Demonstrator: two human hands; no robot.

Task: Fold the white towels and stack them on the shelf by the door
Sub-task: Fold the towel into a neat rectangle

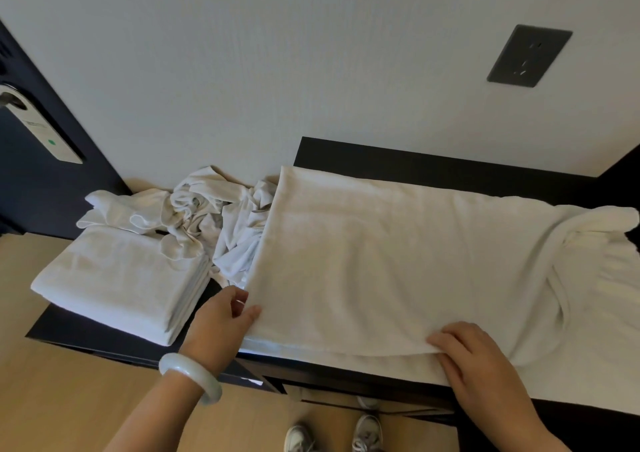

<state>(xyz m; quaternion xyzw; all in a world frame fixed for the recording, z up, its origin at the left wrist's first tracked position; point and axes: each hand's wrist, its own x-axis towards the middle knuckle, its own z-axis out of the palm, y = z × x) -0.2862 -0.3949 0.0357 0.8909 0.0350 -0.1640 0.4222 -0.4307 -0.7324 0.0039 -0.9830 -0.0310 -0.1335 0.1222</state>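
A large white towel lies spread over the dark shelf top, its upper layer folded over a lower one, its right end bunched. My left hand pinches the towel's near left corner. My right hand holds the near edge of the upper layer, fingers on top. A stack of folded white towels sits at the shelf's left end. Behind that stack lies a heap of crumpled white towels.
A dark door with a handle and a hanging sign stands at the left. A dark wall outlet is on the white wall above the shelf. Wooden floor and my shoes show below the shelf's front edge.
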